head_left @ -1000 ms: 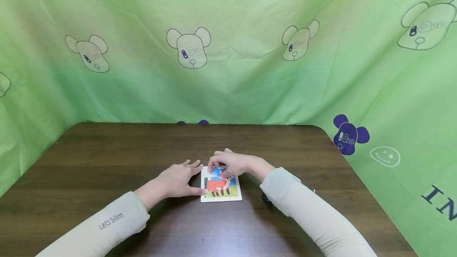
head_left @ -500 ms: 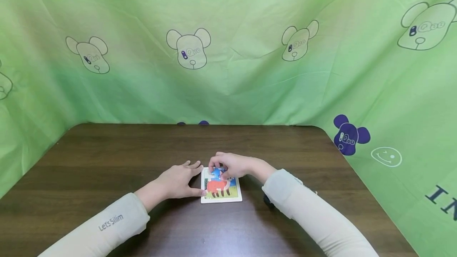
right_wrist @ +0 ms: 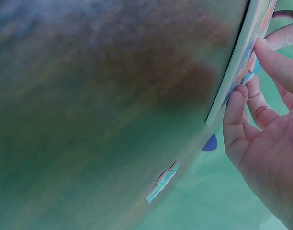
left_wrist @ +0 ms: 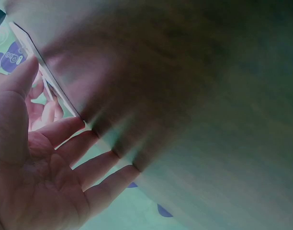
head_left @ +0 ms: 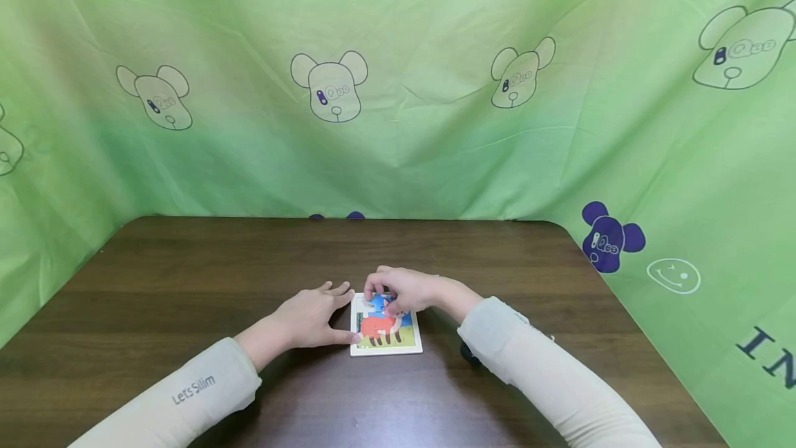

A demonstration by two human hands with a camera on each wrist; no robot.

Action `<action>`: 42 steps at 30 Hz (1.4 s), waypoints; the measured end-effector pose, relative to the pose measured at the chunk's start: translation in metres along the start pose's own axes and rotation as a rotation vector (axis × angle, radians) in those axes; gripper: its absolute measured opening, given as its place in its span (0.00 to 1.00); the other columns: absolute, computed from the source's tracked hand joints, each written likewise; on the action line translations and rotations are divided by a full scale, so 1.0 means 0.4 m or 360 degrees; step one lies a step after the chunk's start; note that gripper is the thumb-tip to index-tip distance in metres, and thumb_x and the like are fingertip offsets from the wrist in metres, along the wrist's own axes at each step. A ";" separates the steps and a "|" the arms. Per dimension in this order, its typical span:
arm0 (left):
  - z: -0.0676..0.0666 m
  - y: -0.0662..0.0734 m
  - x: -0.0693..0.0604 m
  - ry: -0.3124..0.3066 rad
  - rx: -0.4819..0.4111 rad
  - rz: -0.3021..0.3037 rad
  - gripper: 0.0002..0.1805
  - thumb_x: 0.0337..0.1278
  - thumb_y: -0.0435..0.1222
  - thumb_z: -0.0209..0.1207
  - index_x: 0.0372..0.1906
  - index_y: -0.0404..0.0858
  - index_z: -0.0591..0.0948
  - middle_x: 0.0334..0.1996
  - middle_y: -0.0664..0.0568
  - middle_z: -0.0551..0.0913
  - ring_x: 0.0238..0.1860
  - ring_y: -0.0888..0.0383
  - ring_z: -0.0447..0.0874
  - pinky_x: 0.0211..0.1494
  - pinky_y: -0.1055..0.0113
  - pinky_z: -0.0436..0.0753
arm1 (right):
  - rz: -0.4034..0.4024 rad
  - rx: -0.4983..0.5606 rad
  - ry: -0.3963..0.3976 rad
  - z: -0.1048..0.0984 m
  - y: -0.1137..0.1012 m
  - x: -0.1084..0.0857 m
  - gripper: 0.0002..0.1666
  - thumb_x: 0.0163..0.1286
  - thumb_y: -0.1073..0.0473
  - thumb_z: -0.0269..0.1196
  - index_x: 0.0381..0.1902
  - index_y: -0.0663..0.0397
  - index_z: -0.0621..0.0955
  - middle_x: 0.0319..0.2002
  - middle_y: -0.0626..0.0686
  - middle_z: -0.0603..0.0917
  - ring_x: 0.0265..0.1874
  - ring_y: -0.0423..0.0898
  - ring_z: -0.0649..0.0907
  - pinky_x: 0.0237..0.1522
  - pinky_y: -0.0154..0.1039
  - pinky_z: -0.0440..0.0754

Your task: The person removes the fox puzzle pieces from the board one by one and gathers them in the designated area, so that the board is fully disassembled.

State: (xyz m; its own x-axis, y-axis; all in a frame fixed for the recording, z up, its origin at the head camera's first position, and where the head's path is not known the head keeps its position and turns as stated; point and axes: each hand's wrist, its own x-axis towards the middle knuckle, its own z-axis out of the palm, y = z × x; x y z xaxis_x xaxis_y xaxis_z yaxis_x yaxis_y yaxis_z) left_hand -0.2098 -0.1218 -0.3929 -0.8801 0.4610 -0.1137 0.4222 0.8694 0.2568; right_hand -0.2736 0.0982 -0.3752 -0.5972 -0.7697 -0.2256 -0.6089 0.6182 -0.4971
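A small jigsaw puzzle (head_left: 407, 349) in a white frame lies on the table, picturing a red animal with striped legs. My left hand (head_left: 311, 316) rests at its left side, fingers spread and straight, the thumb on the frame's edge. Over the puzzle's upper part, my right hand (head_left: 407, 289) pinches a blue puzzle piece (head_left: 376, 304) between thumb and fingers. In the right wrist view this piece (right_wrist: 252, 72) stands tilted above the board, partly hidden by the fingers. The board's white corner at upper left shows bare.
A loose puzzle piece (right_wrist: 162, 183) lies on the table beyond the board in the right wrist view. Some dark object (head_left: 470, 354) shows beneath the right sleeve. A green printed curtain (head_left: 398, 157) hangs behind the brown table (head_left: 249, 247).
The right hand's raised finger has come down a little since a second ago, and the hand stays over the same part of the puzzle. The left hand has kept its place.
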 end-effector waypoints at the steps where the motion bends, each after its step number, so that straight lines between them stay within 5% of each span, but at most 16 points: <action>1: 0.000 0.000 0.000 0.0000 -0.0002 -0.0001 0.48 0.51 0.66 0.63 0.72 0.42 0.71 0.74 0.48 0.68 0.73 0.37 0.65 0.67 0.46 0.75 | -0.0003 -0.0004 -0.0004 0.000 0.000 -0.001 0.18 0.64 0.70 0.66 0.46 0.45 0.79 0.41 0.48 0.72 0.39 0.45 0.74 0.44 0.37 0.73; 10: -0.007 0.006 -0.004 -0.0014 -0.0021 -0.0012 0.47 0.51 0.65 0.63 0.72 0.43 0.70 0.74 0.48 0.68 0.73 0.38 0.65 0.67 0.46 0.74 | -0.0052 0.0020 -0.0054 -0.012 0.005 -0.011 0.23 0.63 0.73 0.65 0.54 0.49 0.78 0.42 0.49 0.72 0.38 0.43 0.73 0.45 0.34 0.74; 42: -0.027 0.018 -0.011 -0.0064 -0.0040 -0.0032 0.47 0.51 0.65 0.63 0.73 0.44 0.69 0.74 0.48 0.67 0.74 0.38 0.64 0.67 0.46 0.75 | -0.0221 0.0269 0.0038 -0.029 0.028 -0.027 0.15 0.67 0.72 0.61 0.48 0.54 0.84 0.31 0.49 0.80 0.29 0.37 0.73 0.37 0.30 0.74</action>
State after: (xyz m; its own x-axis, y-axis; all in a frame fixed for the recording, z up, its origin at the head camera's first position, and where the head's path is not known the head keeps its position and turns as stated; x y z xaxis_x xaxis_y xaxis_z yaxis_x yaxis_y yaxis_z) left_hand -0.2054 -0.1196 -0.3802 -0.8788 0.4505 -0.1575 0.3983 0.8742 0.2778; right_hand -0.2799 0.1154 -0.3684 -0.5271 -0.8403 -0.1264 -0.5913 0.4695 -0.6557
